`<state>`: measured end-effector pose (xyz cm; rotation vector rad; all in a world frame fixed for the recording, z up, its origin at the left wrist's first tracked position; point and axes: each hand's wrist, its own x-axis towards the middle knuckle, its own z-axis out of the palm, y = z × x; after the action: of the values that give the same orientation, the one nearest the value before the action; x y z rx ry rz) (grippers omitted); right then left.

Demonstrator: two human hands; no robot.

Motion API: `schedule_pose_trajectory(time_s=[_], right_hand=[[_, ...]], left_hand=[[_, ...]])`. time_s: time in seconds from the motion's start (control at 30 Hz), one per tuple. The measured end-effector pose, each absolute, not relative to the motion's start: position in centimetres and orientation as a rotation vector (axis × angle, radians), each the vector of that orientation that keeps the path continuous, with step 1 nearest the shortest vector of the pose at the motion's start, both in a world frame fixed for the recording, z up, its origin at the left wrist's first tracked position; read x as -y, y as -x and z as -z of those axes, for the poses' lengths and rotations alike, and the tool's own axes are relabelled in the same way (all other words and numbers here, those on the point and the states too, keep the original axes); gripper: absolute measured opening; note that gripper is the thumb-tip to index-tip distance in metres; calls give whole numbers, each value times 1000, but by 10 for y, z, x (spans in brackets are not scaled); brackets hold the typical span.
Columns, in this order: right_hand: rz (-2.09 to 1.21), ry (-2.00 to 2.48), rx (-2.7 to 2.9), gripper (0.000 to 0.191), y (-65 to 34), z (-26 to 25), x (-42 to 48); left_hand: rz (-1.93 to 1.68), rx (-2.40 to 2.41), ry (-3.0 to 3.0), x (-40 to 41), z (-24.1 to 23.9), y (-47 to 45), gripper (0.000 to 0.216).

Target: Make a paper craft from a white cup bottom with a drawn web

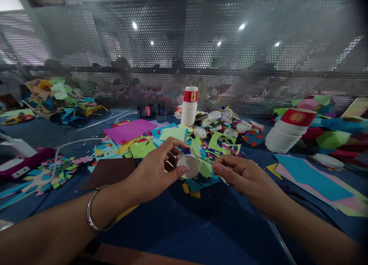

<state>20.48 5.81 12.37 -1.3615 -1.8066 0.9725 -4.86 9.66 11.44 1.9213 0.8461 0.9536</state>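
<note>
My left hand is closed around a small white paper cup, its round end turned toward me, the thumb pressed on the rim. A patch of dark blue shows at its top edge. Just to the right, my right hand is closed in a pinch. A thin dark line runs from its fingertips toward the cup; what it is, I cannot make out. Beneath the hands lie coloured paper scraps, and a brown paper sheet is by my left wrist.
A tall stack of paper cups stands behind a pile of cut cup bottoms. Another stack leans at right, near blue and pink sheets. Scraps, yellow scissors and a purple power strip are at left.
</note>
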Motion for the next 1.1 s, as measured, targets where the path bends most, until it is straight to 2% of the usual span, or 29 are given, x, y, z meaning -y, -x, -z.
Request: schedule_pose_trajectory(time_s=[0.37, 0.7, 1.1], right_hand=[[-909, 1349, 1845, 45, -204, -124, -59], [-855, 1295, 1926, 41, -202, -127, -59], [-1141, 1275, 1707, 43, -203, -121, -59]], left_hand=[[-1023, -814, -1919, -97, -110, 49, 35], [-919, -787, -1908, -89, -112, 45, 37], [-918, -751, -1800, -94, -109, 43, 38]])
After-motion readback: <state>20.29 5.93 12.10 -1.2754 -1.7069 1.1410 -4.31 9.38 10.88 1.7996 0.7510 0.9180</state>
